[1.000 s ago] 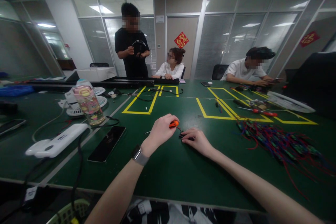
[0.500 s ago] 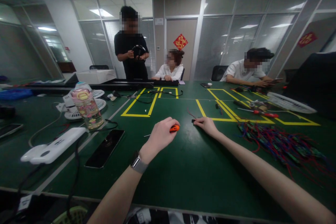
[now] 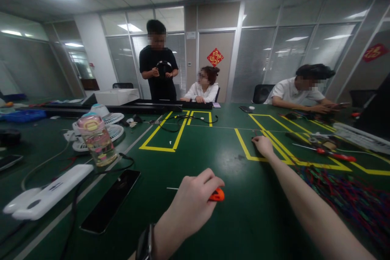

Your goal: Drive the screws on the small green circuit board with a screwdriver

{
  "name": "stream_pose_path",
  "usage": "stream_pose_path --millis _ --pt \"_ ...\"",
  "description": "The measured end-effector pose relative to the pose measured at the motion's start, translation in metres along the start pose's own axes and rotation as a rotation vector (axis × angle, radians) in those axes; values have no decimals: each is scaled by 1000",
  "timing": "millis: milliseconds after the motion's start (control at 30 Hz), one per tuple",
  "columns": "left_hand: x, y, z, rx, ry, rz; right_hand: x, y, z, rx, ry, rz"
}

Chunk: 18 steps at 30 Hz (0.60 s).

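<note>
My left hand [image 3: 198,195] is closed around a screwdriver with an orange handle [image 3: 217,195]. Its thin metal shaft [image 3: 172,188] sticks out to the left, above the green table. Further off, my right hand [image 3: 263,146] reaches into a yellow taped rectangle [image 3: 242,146], with thumb and fingers pinched together. A small dark part [image 3: 253,139] shows at the fingertips, mostly hidden, and thin reddish wire is faintly visible beside it.
Bundled red and blue wires [image 3: 338,199] lie right of my right arm, below a red-handled screwdriver [image 3: 335,154]. On the left are a phone [image 3: 111,201], a white device [image 3: 53,191] and a bottle [image 3: 96,140]. Several people are across the table.
My right hand has moved from bare table into the taped rectangle, right and away from me. My left hand has drawn nearer with the screwdriver. The view has tilted up.
</note>
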<state>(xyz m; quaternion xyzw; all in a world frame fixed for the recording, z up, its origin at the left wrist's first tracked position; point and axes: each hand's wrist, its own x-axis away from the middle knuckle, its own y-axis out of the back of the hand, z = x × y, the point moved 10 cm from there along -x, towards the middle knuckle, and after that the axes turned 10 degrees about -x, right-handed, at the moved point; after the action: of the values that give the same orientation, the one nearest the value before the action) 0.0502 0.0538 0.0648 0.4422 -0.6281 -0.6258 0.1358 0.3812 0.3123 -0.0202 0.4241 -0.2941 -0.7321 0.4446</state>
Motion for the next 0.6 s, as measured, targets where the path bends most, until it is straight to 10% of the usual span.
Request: stream_pose_path --millis 600 --pt "5 6 -17 -71 -94 -1 -12 35 -19 176 3 -43"
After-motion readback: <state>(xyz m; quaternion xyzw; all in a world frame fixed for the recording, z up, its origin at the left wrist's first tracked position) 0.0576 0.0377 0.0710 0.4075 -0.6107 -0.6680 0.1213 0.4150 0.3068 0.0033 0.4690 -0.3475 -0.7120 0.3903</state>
